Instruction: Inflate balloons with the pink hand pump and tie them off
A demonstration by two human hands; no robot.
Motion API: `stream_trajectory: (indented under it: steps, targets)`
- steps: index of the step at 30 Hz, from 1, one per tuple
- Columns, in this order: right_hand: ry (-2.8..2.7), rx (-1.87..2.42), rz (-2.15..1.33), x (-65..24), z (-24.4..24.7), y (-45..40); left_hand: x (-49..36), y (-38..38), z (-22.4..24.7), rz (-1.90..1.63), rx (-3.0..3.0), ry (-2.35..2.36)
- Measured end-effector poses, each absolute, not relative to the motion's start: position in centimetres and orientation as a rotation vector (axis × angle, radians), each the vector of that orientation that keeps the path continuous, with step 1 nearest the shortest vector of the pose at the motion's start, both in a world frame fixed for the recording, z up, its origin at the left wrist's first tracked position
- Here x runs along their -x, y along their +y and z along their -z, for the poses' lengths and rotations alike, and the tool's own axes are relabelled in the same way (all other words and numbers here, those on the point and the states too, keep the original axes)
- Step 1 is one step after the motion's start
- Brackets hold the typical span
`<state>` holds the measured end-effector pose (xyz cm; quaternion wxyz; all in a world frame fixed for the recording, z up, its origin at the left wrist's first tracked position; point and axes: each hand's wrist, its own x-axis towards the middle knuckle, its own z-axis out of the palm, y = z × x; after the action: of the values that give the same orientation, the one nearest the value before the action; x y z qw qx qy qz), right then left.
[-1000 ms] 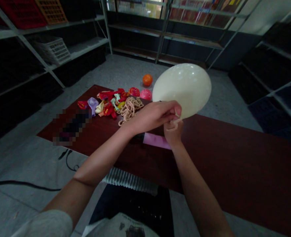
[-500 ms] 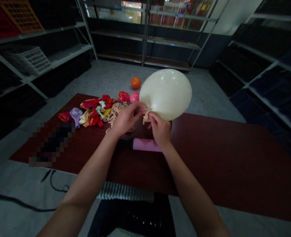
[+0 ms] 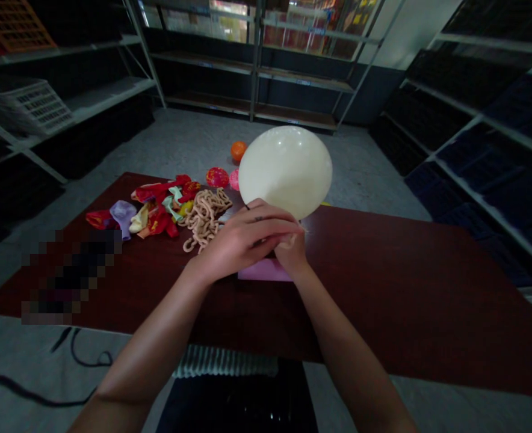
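A large cream-white inflated balloon [image 3: 286,171] stands up just beyond my hands, with its neck hidden behind them. My left hand [image 3: 252,231] reaches across the top of my right, its fingers long and bent toward the thumb; whatever lies between the tips does not show. Partly covered by it, my right hand [image 3: 292,249] is closed at the balloon's lower end. Below both hands a pink cylinder [image 3: 263,270] lies on the dark red-brown table [image 3: 383,288]. Left of my hands is a heap of tan chain-like links [image 3: 205,216].
Several limp balloons [image 3: 157,207] in red, purple, cream and green lie on the table's left. Beyond are a red patterned ball [image 3: 217,177], a pink one [image 3: 234,178] and an orange one [image 3: 239,151]. A blurred-out dark object [image 3: 76,270] sits front left; shelves [image 3: 302,75] surround the room.
My left hand has come over my right, covering the balloon's neck and the tan piece that showed between my fingers. The whole view has shifted slightly, with the balloon now further left.
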<state>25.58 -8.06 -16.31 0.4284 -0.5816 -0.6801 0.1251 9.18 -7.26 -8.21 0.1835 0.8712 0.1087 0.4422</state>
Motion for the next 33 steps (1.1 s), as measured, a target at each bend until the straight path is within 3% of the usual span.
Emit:
stream_trajectory:
  steps: [7, 20, 33]
  targets:
    - [-1.646, 1.261, -0.485, -25.0, 15.5, -8.5, -7.8, -4.0, 10.3, -1.479, -2.444, 0.673]
    - [-1.206, 1.055, -0.871, -25.0, 15.5, -7.5, -7.7, -3.8, 11.7, -1.389, -2.545, 0.525]
    - [-1.271, 1.034, -0.869, -24.9, 14.4, -8.3, -9.9, -5.8, 12.5, -1.729, -2.227, 0.700]
